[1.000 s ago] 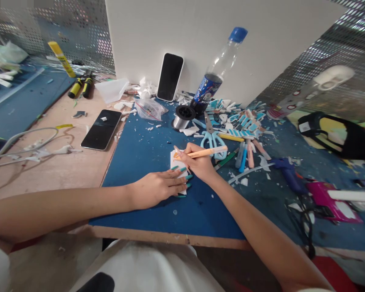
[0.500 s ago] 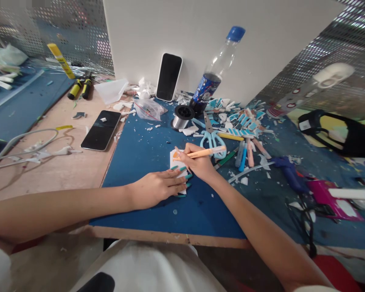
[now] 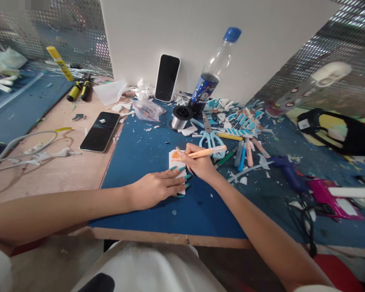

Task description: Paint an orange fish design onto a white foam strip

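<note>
A small white card (image 3: 180, 164) lies on the blue mat, with an orange coloured patch (image 3: 175, 155) at its top end. Flat across its lower part rests my left hand (image 3: 162, 185), fingers stretched out side by side and holding nothing. My right hand (image 3: 200, 163) is closed around an orange marker (image 3: 202, 153). The marker's tip meets the card by the orange patch, partly hidden by my fingers. Behind my right hand lie light-blue scissors (image 3: 211, 140), point away from me.
Beyond the card stand a wire spool (image 3: 181, 117), a cola bottle (image 3: 204, 87) and an upright phone (image 3: 167, 78). Another phone (image 3: 100, 132) lies left. Foam scraps (image 3: 240, 121) and several pens (image 3: 242, 156) are scattered right, near a blue glue gun (image 3: 288, 170) and a black strapped item (image 3: 349, 136).
The orange patch at the card's top has grown larger and more solid. My left hand stays flat in place, and the right hand has shifted only slightly with the marker.
</note>
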Demonstrator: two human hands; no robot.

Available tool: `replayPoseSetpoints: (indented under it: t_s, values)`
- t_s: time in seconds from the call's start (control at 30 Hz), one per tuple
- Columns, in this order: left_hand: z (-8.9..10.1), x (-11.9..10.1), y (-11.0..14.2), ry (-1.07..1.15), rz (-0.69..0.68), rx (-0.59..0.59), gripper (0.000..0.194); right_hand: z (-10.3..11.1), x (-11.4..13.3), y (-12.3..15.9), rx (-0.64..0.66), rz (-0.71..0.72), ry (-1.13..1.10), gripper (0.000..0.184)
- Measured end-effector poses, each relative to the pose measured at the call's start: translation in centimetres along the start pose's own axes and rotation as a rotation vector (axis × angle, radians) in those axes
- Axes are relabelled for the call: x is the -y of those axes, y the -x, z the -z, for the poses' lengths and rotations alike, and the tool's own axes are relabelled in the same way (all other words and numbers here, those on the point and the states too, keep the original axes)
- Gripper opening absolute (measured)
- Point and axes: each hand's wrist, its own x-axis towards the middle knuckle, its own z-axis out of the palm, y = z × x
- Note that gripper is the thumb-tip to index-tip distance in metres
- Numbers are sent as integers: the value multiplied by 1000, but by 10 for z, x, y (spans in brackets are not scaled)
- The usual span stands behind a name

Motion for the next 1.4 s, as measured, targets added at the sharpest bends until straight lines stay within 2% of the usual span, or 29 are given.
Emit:
replayPoseSetpoints:
  t_s: [0.3,0.67,0.93,1.4]
  values:
    - [2,0,-1,-30,-6,29,31,5,-3,1,2,61,46,41]
    - [1,0,-1,-12,-3,34,31,8,-6,4,-26,12,48,38]
    - [3,0,-1,3,1,69,32,14,-5,6,1,6,20,36]
    - [5,0,-1,-13,-8,52,31,16,-7,7,-42,-23,6,36]
